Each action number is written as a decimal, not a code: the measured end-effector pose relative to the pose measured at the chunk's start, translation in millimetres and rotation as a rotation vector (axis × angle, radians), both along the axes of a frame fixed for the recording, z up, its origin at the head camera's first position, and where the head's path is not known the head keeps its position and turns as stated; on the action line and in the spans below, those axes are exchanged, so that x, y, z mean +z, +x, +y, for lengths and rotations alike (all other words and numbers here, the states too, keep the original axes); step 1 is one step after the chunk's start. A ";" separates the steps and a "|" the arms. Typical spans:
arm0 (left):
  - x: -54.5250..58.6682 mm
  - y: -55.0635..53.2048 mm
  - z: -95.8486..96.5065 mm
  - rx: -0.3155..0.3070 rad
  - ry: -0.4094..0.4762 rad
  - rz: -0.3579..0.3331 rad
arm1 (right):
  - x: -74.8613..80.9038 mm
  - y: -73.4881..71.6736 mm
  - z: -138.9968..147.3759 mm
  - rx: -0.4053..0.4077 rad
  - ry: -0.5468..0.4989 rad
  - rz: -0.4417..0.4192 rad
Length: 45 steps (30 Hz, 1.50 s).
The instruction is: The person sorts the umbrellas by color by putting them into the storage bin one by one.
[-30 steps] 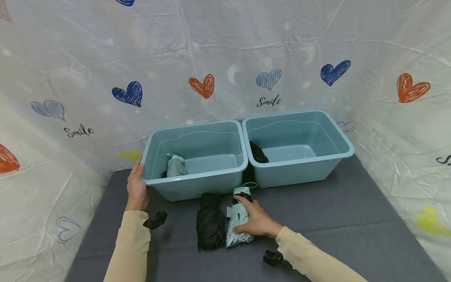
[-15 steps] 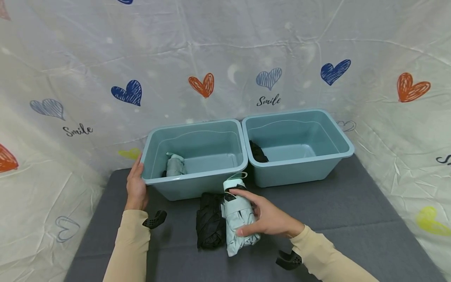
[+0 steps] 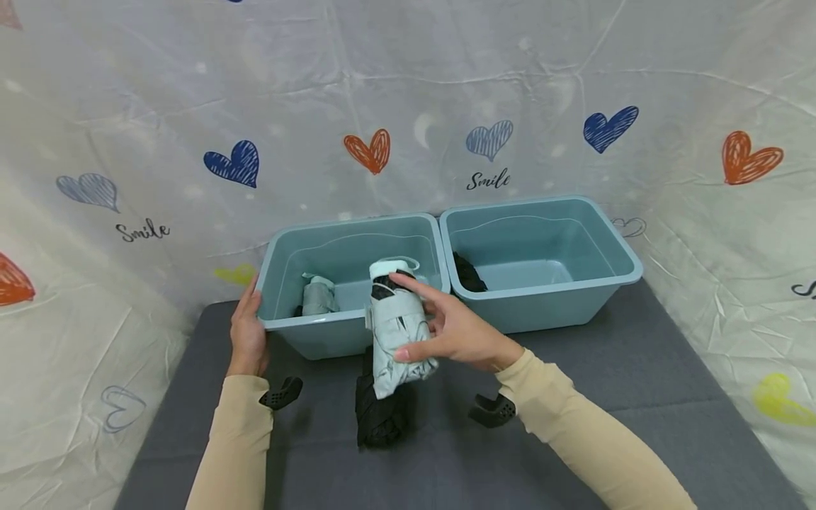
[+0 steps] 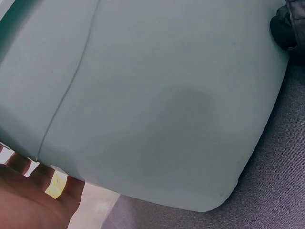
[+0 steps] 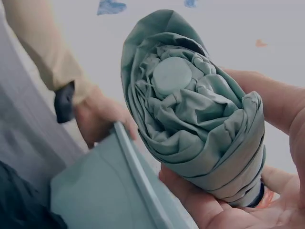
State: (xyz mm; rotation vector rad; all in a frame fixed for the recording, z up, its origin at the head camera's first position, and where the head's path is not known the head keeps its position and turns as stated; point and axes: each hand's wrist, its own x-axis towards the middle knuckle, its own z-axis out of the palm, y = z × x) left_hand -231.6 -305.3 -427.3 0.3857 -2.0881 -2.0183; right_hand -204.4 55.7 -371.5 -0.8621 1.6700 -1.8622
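My right hand [image 3: 455,333] grips a folded pale mint umbrella [image 3: 400,329], raised in front of the left blue bin [image 3: 312,346]. Its capped handle and cord point toward the back wall and overlap the bin's opening in the head view. The right wrist view looks onto the gathered fabric end of that umbrella [image 5: 174,100], thumb and fingers around its sides. My left hand [image 3: 247,340] rests against the left end of the same bin, fingers extended along the outside near the rim. Beneath the held umbrella, a folded black umbrella [image 3: 377,418] lies on the table.
Inside the left bin lies another pale mint umbrella [image 3: 319,297], with something dark beside it. A second blue bin [image 3: 542,308] stands close against it on the right, with a black folded item [image 3: 468,273] at its left end. Behind hangs a heart-printed cloth [image 3: 421,85].
My right hand has lifted the pale mint umbrella off the table, from beside the black one, and moved it up and left toward the left bin. The left hand has stayed at the bin.
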 end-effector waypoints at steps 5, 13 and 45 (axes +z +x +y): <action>0.4 0.0 0.7 0.000 -0.003 -0.009 | 6.7 -34.4 -26.3 -0.033 0.037 -0.027; 0.4 0.9 0.9 -0.001 -0.008 -0.006 | 10.9 -80.5 -70.9 -0.092 0.053 -0.120; -0.4 -1.5 -1.8 0.010 -0.008 -0.018 | -19.5 -121.6 -159.1 -0.155 0.411 -0.139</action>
